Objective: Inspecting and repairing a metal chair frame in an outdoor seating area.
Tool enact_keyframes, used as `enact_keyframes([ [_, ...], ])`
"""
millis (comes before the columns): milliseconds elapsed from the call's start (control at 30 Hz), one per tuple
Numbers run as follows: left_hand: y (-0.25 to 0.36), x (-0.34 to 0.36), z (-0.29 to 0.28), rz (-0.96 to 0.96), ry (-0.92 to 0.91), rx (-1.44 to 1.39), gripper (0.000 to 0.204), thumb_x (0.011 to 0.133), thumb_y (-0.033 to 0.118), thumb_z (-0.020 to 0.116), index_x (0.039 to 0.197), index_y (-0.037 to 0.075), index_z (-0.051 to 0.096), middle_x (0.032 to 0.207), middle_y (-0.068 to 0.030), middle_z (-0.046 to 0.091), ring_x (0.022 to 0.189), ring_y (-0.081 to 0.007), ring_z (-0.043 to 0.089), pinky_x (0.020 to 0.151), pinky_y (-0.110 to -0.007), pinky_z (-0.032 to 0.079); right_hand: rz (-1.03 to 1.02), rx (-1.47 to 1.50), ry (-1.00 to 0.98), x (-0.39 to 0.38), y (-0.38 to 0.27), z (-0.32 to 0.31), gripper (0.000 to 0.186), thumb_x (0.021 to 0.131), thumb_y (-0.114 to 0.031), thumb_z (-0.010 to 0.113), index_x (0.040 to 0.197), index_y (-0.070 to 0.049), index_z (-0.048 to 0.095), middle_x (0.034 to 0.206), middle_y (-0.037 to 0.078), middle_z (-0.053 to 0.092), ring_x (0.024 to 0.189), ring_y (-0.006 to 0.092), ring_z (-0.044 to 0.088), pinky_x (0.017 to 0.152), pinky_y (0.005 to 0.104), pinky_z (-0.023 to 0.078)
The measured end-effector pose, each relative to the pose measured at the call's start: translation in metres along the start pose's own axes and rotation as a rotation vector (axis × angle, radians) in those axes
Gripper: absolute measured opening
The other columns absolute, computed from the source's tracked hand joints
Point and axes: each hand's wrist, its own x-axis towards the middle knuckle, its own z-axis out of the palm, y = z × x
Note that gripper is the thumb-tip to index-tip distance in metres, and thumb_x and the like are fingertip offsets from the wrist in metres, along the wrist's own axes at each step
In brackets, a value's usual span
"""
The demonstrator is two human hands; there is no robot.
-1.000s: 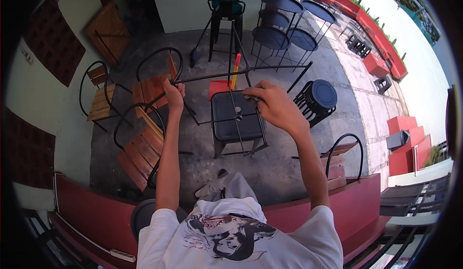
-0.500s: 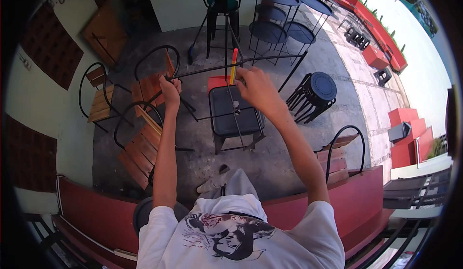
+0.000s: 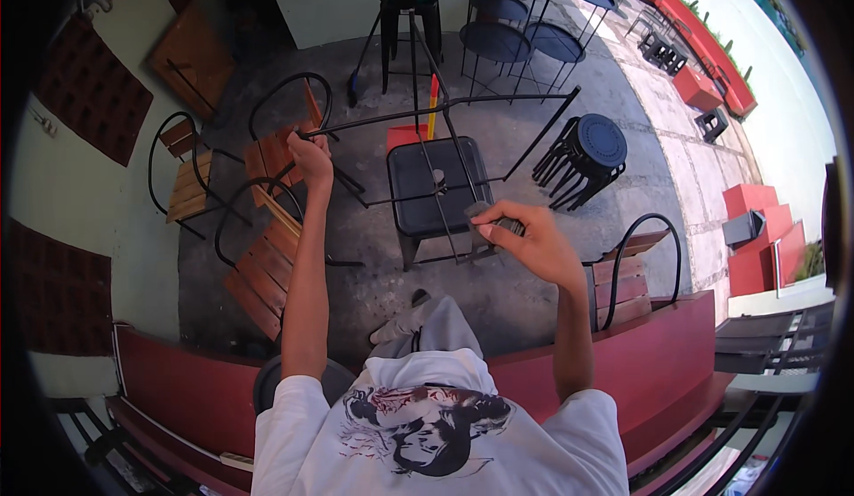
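Observation:
My left hand (image 3: 311,160) is closed around the end of a thin black metal frame (image 3: 382,119), made of crossing bars joined at an angle. Between the thumb and fingers of my right hand (image 3: 538,247) is a small grey folded piece (image 3: 479,215), possibly sandpaper. That piece is against or just beside one slanting bar; contact is hard to tell. Beneath the frame stands a black stool (image 3: 418,217) with a square seat. Whether the frame's lower bars rest on that seat cannot be made out.
Wooden-slat chairs (image 3: 264,282) with black hoops stand left, another slatted chair (image 3: 623,291) right. Stacked round stools (image 3: 594,151) are right of the frame. Beyond it are a red dustpan (image 3: 406,135), black tray tables (image 3: 495,44) and a high chair (image 3: 429,33). A red ledge (image 3: 587,354) runs near me.
My right hand has moved down and toward me, from the bars' crossing to lower along a slanting bar; the grey piece now shows. My left hand keeps its hold, and the frame has shifted slightly.

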Motion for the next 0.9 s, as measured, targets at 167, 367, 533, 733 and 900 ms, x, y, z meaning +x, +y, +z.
enact_keyframes([
  [167, 0.002, 0.001, -0.003, -0.022, -0.113, -0.034, 0.053, 0.104, 0.044, 0.017, 0.063, 0.013, 0.028, 0.054, 0.0021, 0.031, 0.046, -0.0135, 0.028, 0.047, -0.031, 0.024, -0.059, 0.262, -0.072, -0.008, 0.045, -0.023, 0.020, 0.099, -0.015, 0.062, 0.114, -0.002, 0.067, 0.093, 0.000, 0.067, 0.080, 0.0072, 0.055, 0.074, 0.0234, 0.045],
  [367, 0.016, -0.013, -0.005, -0.032, 0.015, 0.034, 0.035, 0.106, 0.032, 0.036, 0.099, 0.003, 0.054, 0.086, -0.0045, 0.053, 0.082, -0.0163, 0.054, 0.077, -0.028, 0.043, -0.021, 0.763, 0.248, -0.024, 0.051, -0.011, 0.046, 0.101, -0.015, 0.059, 0.144, -0.005, 0.043, 0.119, 0.007, 0.062, 0.107, 0.0118, 0.059, 0.090, 0.0266, 0.048],
  [533, 0.012, -0.156, 0.032, 0.264, 0.022, 0.079, 0.011, 0.093, 0.001, 0.053, 0.103, 0.001, 0.051, 0.103, -0.0051, 0.051, 0.096, -0.0148, 0.050, 0.089, -0.030, 0.040, -0.210, 0.419, 0.368, -0.020, 0.029, 0.018, 0.051, 0.099, -0.010, 0.060, 0.146, -0.005, 0.041, 0.131, 0.008, 0.058, 0.117, 0.0177, 0.059, 0.098, 0.0306, 0.047],
  [733, 0.001, -0.243, 0.061, -0.103, -0.877, 0.036, 0.024, 0.093, 0.012, 0.056, 0.115, 0.002, 0.056, 0.110, -0.0090, 0.059, 0.105, -0.0184, 0.056, 0.088, -0.033, 0.045, -0.182, -0.364, 0.217, -0.023, -0.018, 0.022, 0.039, 0.090, -0.007, 0.064, 0.129, -0.010, 0.060, 0.108, 0.013, 0.060, 0.098, 0.0282, 0.064, 0.079, 0.0358, 0.051],
  [900, -0.016, -0.246, 0.066, -0.416, -0.911, 0.285, 0.033, 0.095, 0.024, 0.062, 0.120, 0.004, 0.058, 0.115, -0.0101, 0.062, 0.110, -0.0213, 0.060, 0.089, -0.038, 0.049, -0.331, -0.774, 0.102, -0.025, -0.027, 0.028, 0.034, 0.079, -0.002, 0.063, 0.112, -0.011, 0.064, 0.092, 0.012, 0.053, 0.086, 0.0325, 0.064, 0.069, 0.0428, 0.050],
])
